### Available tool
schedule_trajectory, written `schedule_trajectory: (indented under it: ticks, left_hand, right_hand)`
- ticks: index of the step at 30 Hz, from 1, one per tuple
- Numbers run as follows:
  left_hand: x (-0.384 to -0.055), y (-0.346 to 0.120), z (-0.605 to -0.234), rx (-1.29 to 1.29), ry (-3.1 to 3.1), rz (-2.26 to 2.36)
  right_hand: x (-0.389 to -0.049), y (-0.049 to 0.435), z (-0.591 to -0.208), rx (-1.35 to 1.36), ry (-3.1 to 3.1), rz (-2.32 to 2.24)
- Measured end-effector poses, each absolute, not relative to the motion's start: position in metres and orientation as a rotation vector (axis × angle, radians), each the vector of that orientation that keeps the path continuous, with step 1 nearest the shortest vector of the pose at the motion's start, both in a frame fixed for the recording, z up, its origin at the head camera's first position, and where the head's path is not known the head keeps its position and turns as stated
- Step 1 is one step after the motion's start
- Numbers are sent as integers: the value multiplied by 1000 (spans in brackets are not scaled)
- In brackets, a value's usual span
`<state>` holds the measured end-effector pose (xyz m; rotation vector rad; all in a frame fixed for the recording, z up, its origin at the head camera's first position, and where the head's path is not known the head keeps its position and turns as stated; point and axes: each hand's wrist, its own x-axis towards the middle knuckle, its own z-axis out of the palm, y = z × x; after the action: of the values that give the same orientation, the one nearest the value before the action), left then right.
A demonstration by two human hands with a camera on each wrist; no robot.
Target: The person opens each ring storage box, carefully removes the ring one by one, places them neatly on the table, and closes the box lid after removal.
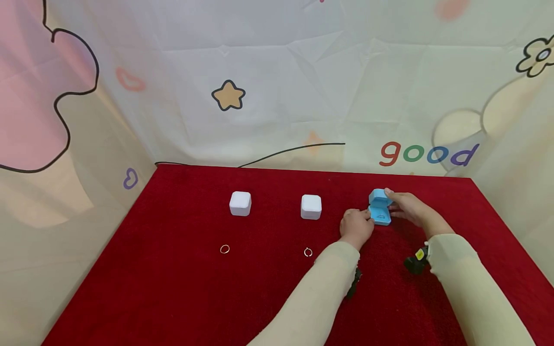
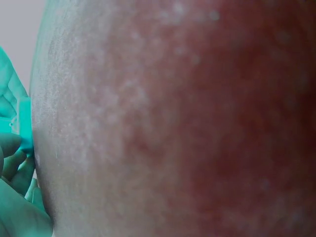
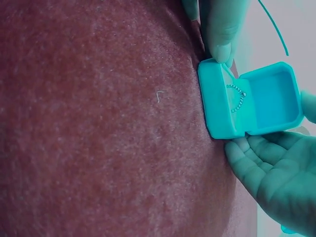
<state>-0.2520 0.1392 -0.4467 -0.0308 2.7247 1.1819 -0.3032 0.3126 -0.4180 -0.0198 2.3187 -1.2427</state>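
Observation:
A light blue ring box (image 1: 382, 221) stands on the red cloth at the right with its lid (image 1: 377, 196) raised. A beaded ring (image 3: 239, 98) sits in its pale cushion, as the right wrist view shows. My left hand (image 1: 357, 226) holds the left side of the base with its fingertips. On the other side, my right hand (image 1: 409, 206) has its thumb on the lid and its fingers against the base. The left wrist view is mostly filled by cloth, with part of the box (image 2: 25, 123) and the hands at its left edge.
Two white ring boxes, one at the left (image 1: 240, 203) and one nearer the middle (image 1: 311, 207), stand closed in line with the blue one. In front of them lie a gold-coloured ring (image 1: 224, 249) and a second ring (image 1: 308, 252). A printed curtain (image 1: 277, 96) hangs behind the table.

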Motion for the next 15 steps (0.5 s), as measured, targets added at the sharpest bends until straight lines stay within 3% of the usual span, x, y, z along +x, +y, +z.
schedule_trajectory:
  ticks: [15]
  left_hand:
    - [-252,138,-447,-21,2738,1172]
  right_hand:
    - [-298,309,-424,4,2320,-1330]
